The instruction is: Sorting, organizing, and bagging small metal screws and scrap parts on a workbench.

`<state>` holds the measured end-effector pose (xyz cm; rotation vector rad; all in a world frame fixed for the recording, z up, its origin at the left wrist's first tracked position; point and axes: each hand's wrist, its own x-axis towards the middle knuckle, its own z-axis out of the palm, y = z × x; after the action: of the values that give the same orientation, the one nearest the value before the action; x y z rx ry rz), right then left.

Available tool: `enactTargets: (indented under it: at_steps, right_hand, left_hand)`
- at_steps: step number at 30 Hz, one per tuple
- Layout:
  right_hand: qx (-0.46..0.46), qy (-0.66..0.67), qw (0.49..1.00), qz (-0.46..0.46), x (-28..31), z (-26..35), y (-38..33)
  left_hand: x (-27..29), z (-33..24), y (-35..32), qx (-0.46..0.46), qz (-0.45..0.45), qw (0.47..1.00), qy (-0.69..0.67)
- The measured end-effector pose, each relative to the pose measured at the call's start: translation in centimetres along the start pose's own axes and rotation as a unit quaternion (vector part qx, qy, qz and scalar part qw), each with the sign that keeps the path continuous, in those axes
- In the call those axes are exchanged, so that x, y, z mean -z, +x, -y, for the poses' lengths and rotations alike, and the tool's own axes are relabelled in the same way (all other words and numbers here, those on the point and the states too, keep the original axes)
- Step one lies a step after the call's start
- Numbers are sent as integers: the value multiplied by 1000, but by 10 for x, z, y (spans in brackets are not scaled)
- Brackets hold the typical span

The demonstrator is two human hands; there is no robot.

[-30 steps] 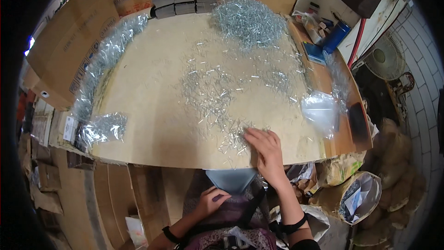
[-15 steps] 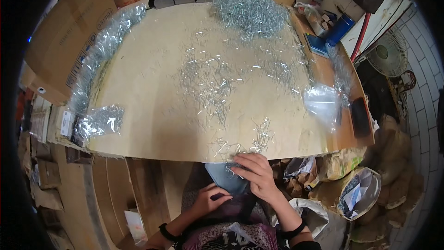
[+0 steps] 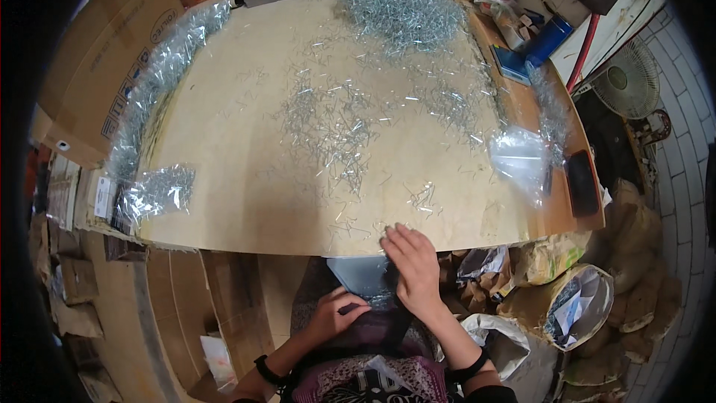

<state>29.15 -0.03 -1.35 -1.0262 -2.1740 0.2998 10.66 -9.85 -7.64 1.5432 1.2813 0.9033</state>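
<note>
Near edge of the table [image 3: 216,172]: left hand [image 3: 339,315] pinching the tray [image 3: 356,275], right hand [image 3: 414,270] fingers outstretched; apparently sweeping metal wires [image 3: 344,168] in, next stroke wanting steadiness!

Soft, even light is washing over your tabletop [image 3: 224,179], and a broad, faint shadow crosses it near the front. Look, sharp glints off the pile of metal pins [image 3: 403,11] at its far side, glare off the clear bag [image 3: 516,160] at its right! Beyond that, your fisheye bends the tiled wall [image 3: 680,201] toward black, softened edges.
</note>
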Motion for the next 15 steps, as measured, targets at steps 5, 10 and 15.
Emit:
enactTargets:
  at_steps: [5,10,15]
  right_hand:
    - [40,85,995,11,3,3,-20]
    - [-34,45,995,-81,4,-3,-55]
    - [-176,82,980,-52,-4,-2,-85]
  left_hand:
    - [0,1,-5,6,5,1000,-14]
    - [1,2,0,-8,5,1000,-15]
    - [3,-3,3,17,41,999,11]
